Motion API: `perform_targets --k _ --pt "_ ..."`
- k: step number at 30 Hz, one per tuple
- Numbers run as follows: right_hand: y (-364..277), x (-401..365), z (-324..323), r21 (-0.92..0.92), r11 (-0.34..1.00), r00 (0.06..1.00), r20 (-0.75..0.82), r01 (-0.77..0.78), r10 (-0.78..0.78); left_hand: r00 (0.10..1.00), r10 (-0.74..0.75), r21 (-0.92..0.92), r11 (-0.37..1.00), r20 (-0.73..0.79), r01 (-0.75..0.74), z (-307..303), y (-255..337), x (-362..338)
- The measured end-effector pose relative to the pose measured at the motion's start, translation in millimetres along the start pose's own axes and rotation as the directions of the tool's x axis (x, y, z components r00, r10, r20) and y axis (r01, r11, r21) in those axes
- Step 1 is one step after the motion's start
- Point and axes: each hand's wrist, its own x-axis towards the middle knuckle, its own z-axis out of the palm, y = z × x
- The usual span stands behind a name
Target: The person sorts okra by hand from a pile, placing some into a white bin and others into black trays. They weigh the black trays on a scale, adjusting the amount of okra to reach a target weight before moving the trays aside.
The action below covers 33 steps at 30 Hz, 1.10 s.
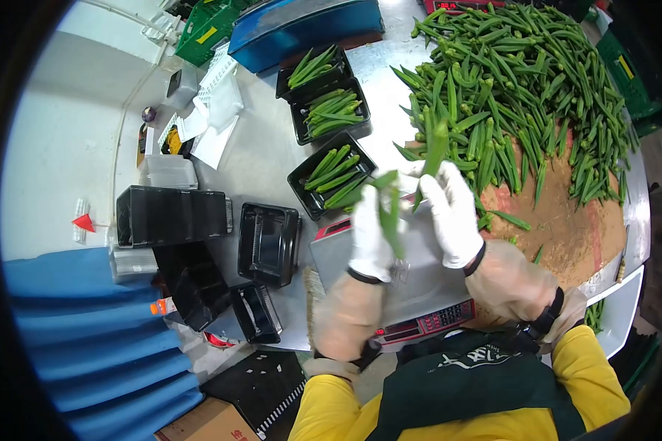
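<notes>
Both my hands wear white gloves and hover over the steel plate (419, 283) of a red-framed weighing scale (443, 320). My left hand (371, 239) is closed on a few okra pods (390, 228), somewhat blurred by motion. Between the fingers and thumb of my right hand (453, 213), a single okra pod (436, 149) points upward. Just beyond my left hand, a black plastic tray (301, 188) contains several okra pods (335, 174). Two more black trays (299, 126) with okra stand behind it.
A large okra heap (507, 95) spreads at the right, partly over a brown sheet (566, 228). Black trays (268, 242) and a tray stack (173, 217) stand at the left. A blue box (305, 33) is at the back, a white bin (625, 316) at the right.
</notes>
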Motion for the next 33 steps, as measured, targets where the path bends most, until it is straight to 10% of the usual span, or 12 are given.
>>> perform_targets --k 4,6,8,14,16,21,26,30,33 --pt "-17.6 6.5 -29.3 -0.082 0.986 0.987 -0.056 0.146 -0.150 0.953 0.294 0.560 0.804 -0.078 -0.202 -41.0 68.3 48.9" --pt "-13.2 5.8 -47.8 -0.075 0.993 0.993 -0.072 0.093 -0.098 0.826 0.505 0.747 0.442 0.249 -0.496 -90.8 69.2 93.3" --pt "-7.8 0.4 -63.2 -0.086 0.995 0.991 -0.119 0.058 -0.068 0.869 0.337 0.924 -0.012 0.363 -0.382 -105.8 76.7 100.4" --pt "-0.9 -31.9 -125.3 -0.263 0.963 0.971 -0.239 -0.056 -0.009 0.886 0.244 0.902 0.080 0.396 -0.425 -103.3 60.1 80.5" --pt "8.6 -43.7 -141.1 -0.269 0.960 0.966 -0.258 -0.083 0.011 0.931 -0.106 0.911 -0.190 0.350 -0.365 -101.7 51.7 75.1" --pt "24.1 -67.9 -145.7 -0.216 0.963 0.962 -0.252 -0.163 0.106 0.928 -0.269 0.655 -0.657 0.258 -0.373 -89.1 39.2 96.7" --pt "12.4 -83.3 -167.3 -0.267 0.941 0.956 -0.260 -0.208 0.138 0.881 -0.324 0.464 -0.757 0.345 -0.460 -104.9 19.2 111.3" --pt "-13.1 -126.8 -227.9 -0.467 0.826 0.885 -0.459 -0.315 0.078 0.906 -0.286 0.712 -0.561 0.311 -0.422 -55.0 60.5 78.6" --pt "-1.4 -214.6 -333.3 -0.713 0.633 0.789 -0.559 -0.301 -0.254 0.962 -0.158 0.892 -0.366 0.221 -0.265 -56.2 98.1 65.6"
